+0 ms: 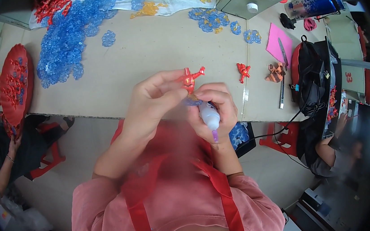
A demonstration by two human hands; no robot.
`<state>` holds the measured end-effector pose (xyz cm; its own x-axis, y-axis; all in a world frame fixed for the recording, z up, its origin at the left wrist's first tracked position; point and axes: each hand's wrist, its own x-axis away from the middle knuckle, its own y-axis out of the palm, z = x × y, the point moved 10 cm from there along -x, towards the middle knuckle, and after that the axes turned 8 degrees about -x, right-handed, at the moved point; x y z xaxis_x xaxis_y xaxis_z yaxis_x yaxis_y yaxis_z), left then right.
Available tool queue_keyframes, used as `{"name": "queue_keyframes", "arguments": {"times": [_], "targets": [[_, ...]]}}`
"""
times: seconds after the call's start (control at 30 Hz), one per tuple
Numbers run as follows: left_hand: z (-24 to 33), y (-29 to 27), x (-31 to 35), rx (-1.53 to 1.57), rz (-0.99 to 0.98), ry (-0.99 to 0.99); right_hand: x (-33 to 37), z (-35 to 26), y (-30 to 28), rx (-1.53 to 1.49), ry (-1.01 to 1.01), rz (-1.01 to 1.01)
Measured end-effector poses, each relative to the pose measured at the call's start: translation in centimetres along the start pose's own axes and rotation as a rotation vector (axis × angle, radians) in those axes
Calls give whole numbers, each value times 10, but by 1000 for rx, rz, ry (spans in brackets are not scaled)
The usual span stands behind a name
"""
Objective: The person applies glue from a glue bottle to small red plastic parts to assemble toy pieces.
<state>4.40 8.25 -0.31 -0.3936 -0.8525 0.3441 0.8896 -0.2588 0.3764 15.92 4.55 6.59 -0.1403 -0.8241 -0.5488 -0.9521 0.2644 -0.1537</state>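
— Two hands meet over the near edge of the table [151,51]: the left hand [154,103] pinches a small red plastic figure [189,79] between its fingertips, while the right hand [213,108] is wrapped shut around a white squeeze bottle [210,116]

— How should the worker manage it?

— Probably by bracing both wrists together and keeping the squeeze light, the tip close under the figure

— And its direction?

— The figure's long axis runs roughly up the frame, limbs spread toward the blue pieces [72,32]; the bottle's capped end points back at the person

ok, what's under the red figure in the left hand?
Beneath the red plastic figure sits a blue piece, pressed by the right hand's white tube. Fingers cover the joint.
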Motion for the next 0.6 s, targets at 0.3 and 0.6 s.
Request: {"name": "queue_keyframes", "arguments": {"times": [0.3, 0.6], "targets": [[3, 4, 2, -3, -47, 3, 6, 0, 0, 18, 45, -43], [5, 5, 2, -61, -56, -17, 0, 1, -8, -51, 84, 3]]}}
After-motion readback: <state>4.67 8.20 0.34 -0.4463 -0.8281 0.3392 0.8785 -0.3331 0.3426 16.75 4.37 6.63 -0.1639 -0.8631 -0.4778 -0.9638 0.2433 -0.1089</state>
